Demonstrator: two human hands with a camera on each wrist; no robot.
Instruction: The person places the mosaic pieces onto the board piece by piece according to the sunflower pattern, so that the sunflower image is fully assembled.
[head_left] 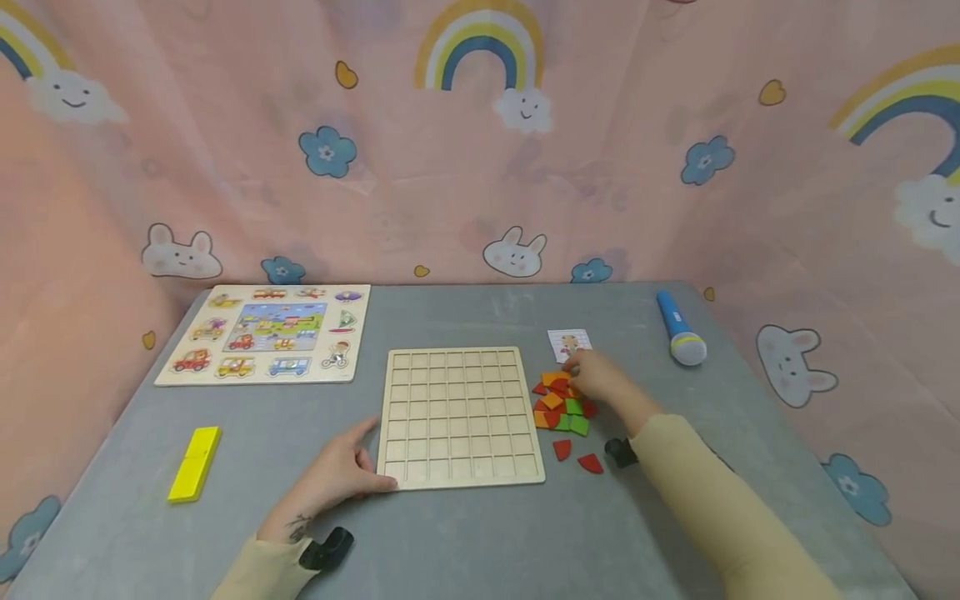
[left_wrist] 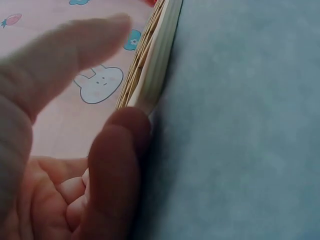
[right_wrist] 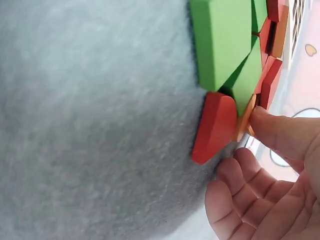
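Observation:
A square wooden grid board (head_left: 461, 417) lies flat on the table. Around its near left corner my left hand (head_left: 341, 462) rests, the thumb touching the corner and the forefinger extended by the left edge. In the left wrist view the other fingers (left_wrist: 75, 195) bend inward. Just right of the board is a heap of red, orange and green wooden pieces (head_left: 579, 425). My right hand (head_left: 600, 379) reaches onto its far side, with a fingertip touching an orange piece (right_wrist: 244, 120). Its other fingers are loosely bent beside a red piece (right_wrist: 216, 127).
A small picture card (head_left: 561, 337) lies behind the heap. Two loose red pieces (head_left: 590, 463) lie in front of it. A blue toy microphone (head_left: 678, 329) is at the back right, a vehicle puzzle board (head_left: 195, 333) at the back left. Yellow blocks (head_left: 193, 465) lie on the left.

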